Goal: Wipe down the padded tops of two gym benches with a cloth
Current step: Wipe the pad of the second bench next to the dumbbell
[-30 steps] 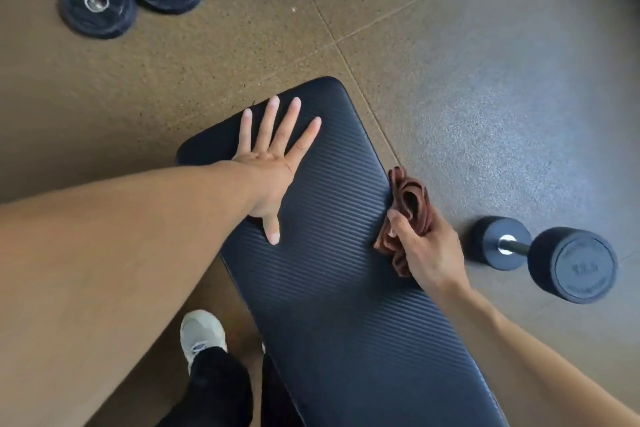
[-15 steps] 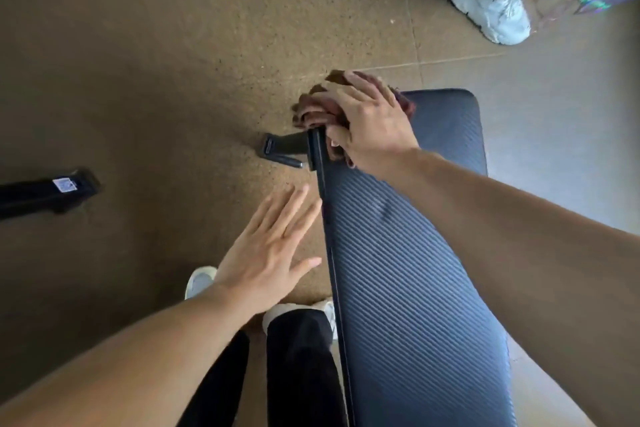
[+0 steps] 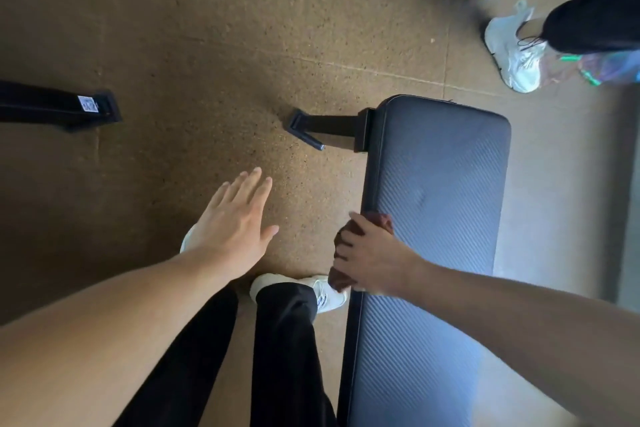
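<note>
Brown cloth [image 3: 375,222] under right hand [image 3: 372,255] slid nearer along bench [image 3: 440,204] edge.

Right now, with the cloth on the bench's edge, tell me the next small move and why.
Probably draw the cloth further along the left edge toward the near end of the bench. The right hand grips it against that edge about midway along the pad, and the stretch nearer you looks not yet covered. The left hand hovers open over the floor, holding nothing.
</note>
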Tool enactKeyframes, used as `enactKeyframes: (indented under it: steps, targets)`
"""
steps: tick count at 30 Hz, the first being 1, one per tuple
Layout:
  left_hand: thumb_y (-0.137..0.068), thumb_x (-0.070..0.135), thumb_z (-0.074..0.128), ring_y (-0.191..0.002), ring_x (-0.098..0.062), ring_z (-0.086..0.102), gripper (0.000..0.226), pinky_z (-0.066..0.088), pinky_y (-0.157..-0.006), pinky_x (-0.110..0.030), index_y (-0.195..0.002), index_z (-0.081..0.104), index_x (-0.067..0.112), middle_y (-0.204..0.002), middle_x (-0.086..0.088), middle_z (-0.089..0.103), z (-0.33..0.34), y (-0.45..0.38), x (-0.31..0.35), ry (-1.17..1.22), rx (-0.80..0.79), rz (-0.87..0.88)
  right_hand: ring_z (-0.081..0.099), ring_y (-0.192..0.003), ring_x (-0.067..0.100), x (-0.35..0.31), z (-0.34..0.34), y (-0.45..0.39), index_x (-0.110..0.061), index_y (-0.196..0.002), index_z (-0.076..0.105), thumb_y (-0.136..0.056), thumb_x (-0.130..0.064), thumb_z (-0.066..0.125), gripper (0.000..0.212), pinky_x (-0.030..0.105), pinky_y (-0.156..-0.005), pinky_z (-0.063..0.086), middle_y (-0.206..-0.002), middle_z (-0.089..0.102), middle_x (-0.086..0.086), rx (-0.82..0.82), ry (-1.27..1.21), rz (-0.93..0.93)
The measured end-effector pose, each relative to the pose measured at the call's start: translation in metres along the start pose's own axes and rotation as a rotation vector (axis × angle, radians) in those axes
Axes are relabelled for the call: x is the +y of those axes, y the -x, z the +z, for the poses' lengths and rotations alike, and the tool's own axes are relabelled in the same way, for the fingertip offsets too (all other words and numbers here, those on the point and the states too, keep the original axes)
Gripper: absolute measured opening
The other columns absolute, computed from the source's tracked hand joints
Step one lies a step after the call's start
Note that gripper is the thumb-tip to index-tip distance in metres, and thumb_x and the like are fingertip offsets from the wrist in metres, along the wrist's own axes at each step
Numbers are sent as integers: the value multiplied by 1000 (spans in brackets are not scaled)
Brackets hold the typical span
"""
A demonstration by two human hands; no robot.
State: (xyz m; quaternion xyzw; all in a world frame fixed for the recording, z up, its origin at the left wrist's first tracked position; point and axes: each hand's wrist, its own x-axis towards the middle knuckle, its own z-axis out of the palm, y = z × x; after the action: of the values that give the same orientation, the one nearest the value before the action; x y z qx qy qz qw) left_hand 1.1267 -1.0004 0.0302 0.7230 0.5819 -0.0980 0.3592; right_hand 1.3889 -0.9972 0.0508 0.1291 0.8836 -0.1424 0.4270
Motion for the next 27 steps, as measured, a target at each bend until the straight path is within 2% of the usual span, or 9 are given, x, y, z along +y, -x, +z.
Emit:
enactKeyframes:
  steps: [4, 6, 8, 10, 14, 16, 20, 24, 27]
  targets:
    - [-98, 35, 59, -152, -19, 26, 70, 20, -122, -34, -158, 26, 20, -166, -2, 24, 4, 13, 3, 60, 51, 127, 14, -157, 36, 90, -45, -16, -32, -141, 57, -97, -53, 57, 48, 68, -122, -4, -160, 42, 0, 209, 3, 491]
    - [-98, 33, 61, -151, -18, 28, 70, 23, -122, -34, -157, 28, 20, -166, -2, 26, 7, 20, 4, 44, 30, 169, 3, -160, 34, 98, -48, -17, -33, -140, 59, -100, -51, 53, 44, 64, -124, -9, -162, 40, -6, 280, -155, 562]
    - [-98, 34, 60, -152, -17, 27, 70, 21, -122, -32, -158, 26, 20, -166, -2, 25, 11, 28, 7, 16, -5, 177, 1, -160, 31, 78, -36, -13, -31, -134, 65, -99, -57, 49, 47, 60, -123, -15, -153, 52, -12, 312, -216, 537]
    - [-99, 36, 58, -152, -17, 25, 71, 19, -122, -31, -159, 23, 20, -167, -2, 22, 13, 35, 10, -32, -18, 182, 8, -159, 29, 41, -18, -6, -29, -127, 70, -96, -62, 49, 49, 59, -124, -15, -140, 63, -14, 324, -221, 519]
    - [-101, 35, 54, -154, -19, 20, 72, 18, -123, -32, -161, 17, 19, -170, -2, 9, 18, 41, 15, -148, -42, 193, 30, -153, 30, -20, 9, 4, -27, -113, 76, -91, -60, 59, 43, 62, -127, 2, -121, 72, -11, 380, -356, 461]
    - [-102, 35, 52, -155, -19, 17, 74, 19, -124, -34, -161, 10, 21, -170, -1, 2, 24, 43, 24, -176, -62, 150, 35, -150, 31, -46, 24, 6, -25, -108, 78, -90, -56, 62, 39, 62, -127, 4, -116, 73, -10, 449, -387, 468]
    - [-99, 31, 59, -154, -21, 20, 82, 24, -121, -37, -161, 5, 26, -170, 0, 6, 52, 57, 66, -95, -109, 67, 34, -149, 31, -106, 56, 11, -24, -104, 78, -90, -52, 55, 39, 60, -127, 0, -114, 74, -8, 538, -487, 500]
    - [-99, 28, 58, -151, -22, 28, 80, 28, -118, -37, -161, 7, 25, -168, 0, 19, 88, 88, 104, -121, -176, 81, 27, -153, 29, -175, 95, 20, -25, -109, 77, -93, -53, 40, 49, 58, -127, -8, -116, 72, -10, 576, -547, 478]
    - [-100, 29, 55, -148, -23, 33, 75, 31, -117, -39, -160, 11, 25, -166, 0, 24, 110, 117, 121, -131, -304, 46, 21, -156, 29, -227, 124, 35, -30, -116, 75, -91, -48, 58, 35, 57, -127, -10, -126, 69, -12, 592, -599, 382]
